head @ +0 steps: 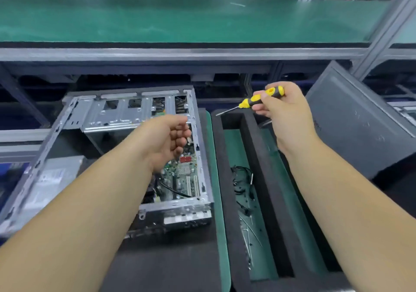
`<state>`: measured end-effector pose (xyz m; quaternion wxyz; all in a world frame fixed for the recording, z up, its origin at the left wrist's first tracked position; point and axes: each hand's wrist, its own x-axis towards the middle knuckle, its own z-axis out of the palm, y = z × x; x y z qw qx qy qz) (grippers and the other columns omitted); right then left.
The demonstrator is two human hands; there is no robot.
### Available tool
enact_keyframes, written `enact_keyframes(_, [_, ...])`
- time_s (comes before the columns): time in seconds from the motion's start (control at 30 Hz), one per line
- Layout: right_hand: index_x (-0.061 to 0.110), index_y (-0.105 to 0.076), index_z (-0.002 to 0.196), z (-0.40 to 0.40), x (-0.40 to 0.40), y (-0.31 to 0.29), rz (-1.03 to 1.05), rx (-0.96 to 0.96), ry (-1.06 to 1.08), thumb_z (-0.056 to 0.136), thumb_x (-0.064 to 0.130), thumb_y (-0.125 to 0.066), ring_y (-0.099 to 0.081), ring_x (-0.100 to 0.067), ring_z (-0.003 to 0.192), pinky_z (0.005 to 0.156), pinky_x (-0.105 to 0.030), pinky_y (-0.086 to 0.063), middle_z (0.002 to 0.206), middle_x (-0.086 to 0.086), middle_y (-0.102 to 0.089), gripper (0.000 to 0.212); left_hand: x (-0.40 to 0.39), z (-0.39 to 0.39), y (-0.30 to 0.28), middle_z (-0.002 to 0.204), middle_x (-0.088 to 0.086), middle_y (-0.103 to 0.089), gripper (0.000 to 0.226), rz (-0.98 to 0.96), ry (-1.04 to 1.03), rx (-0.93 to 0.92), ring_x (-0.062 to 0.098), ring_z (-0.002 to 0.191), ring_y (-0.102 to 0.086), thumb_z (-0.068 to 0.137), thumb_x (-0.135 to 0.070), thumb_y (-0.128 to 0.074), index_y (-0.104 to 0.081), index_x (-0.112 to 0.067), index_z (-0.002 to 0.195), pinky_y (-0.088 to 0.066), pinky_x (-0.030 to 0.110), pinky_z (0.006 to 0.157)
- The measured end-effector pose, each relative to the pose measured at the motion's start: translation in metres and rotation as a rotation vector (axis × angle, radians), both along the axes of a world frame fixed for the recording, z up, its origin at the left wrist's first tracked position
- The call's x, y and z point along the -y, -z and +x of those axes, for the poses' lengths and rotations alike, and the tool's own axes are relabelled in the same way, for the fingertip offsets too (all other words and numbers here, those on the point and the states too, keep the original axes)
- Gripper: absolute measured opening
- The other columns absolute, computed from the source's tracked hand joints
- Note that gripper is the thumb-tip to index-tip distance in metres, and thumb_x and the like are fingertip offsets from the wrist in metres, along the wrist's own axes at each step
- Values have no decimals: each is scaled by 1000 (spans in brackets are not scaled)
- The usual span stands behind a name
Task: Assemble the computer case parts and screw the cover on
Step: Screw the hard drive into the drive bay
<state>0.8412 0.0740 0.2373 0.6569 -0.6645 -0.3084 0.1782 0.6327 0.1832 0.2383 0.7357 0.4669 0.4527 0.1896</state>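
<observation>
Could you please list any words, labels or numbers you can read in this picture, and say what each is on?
None can be read.
Print on the grey cover panel, near the right hand: too small and blurred.
Sticker on the power supply in the computer case: blurred.

The screwdriver (261,99) in the right hand's (286,113) grip has a yellow and black handle and a thin silver shaft. Left of that grip, the computer case (135,120) is bare silver-grey metal, with a green circuit board (180,174) bearing a red part inside it. Below the grip lies a black foam tray (256,156) over a green mat (236,147), holding black cables (242,179). Right of the grip leans a dark grey cover panel (360,122). Above it, the shelf (180,19) is green.
</observation>
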Motion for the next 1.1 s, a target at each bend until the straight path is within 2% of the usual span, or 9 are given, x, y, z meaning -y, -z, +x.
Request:
enact_keyframes(0.2, [21, -57, 102, 34, 48, 15, -41, 39, -115, 96, 18, -54, -70, -12, 76, 74, -26, -58, 93, 2, -74, 7, 68, 51, -3, 66, -3, -59, 17, -18, 34, 39, 8, 55, -48, 94, -25, -57, -60, -13, 82, -40, 19, 55])
enact_keyframes(0.33, [20, -58, 102, 54, 74, 32, -83, 53, -199, 97, 15, -56, -70, -16, 76, 73, -24, -57, 96, 0, -74, 7, 105, 84, 7, 65, -4, -60, 15, -31, 61, 35, 7, 53, -49, 94, -24, -56, -61, -13, 86, -40, 19, 54])
enact_keyframes(0.5, [17, -59, 104, 67, 95, 61, -171, 56, -282, 98, 14, -54, -68, -15, 75, 67, -16, -52, 98, -1, -73, 8, 128, 103, 39, 64, -5, -59, 16, -100, -38, -43, 7, 52, -48, 95, -24, -56, -62, -13, 86, -39, 19, 55])
enact_keyframes(0.63, [15, -59, 103, 66, 102, 86, -221, 83, -364, 98, 15, -55, -67, -3, 72, 63, -11, -47, 94, 1, -73, 6, 137, 102, 69, 60, -7, -59, 17, -169, -130, -103, 6, 51, -48, 96, -24, -55, -62, -14, 83, -39, 19, 53])
enact_keyframes(0.7, [20, -59, 100, 63, 104, 100, -278, 98, -418, 97, 19, -57, -68, -4, 75, 68, -17, -50, 92, 4, -73, 4, 141, 97, 84, 58, -7, -59, 18, -204, -158, -124, 6, 51, -49, 96, -24, -54, -62, -14, 83, -40, 19, 52])
enact_keyframes(0.8, [29, -58, 96, 57, 109, 122, -406, 160, -499, 96, 29, -58, -70, -6, 79, 82, -37, -56, 93, 8, -72, 1, 148, 89, 108, 58, -7, -58, 18, -257, -193, -159, 5, 50, -48, 97, -24, -53, -62, -14, 83, -39, 19, 52])
enact_keyframes(0.9, [36, -56, 93, 49, 111, 143, -483, 208, -562, 95, 34, -59, -70, -7, 80, 84, -41, -55, 87, 13, -71, 4, 157, 81, 132, 58, -7, -57, 17, -286, -253, -209, 6, 49, -47, 96, -21, -54, -61, -15, 83, -39, 18, 50])
enact_keyframes(1.1, [37, -52, 93, 35, 112, 179, -593, 250, -677, 95, 35, -60, -70, -20, 84, 83, -49, -55, 88, 4, -70, 8, 168, 64, 168, 60, -3, -59, 12, -308, -377, -262, 8, 53, -49, 93, -14, -56, -61, -13, 83, -42, 18, 51])
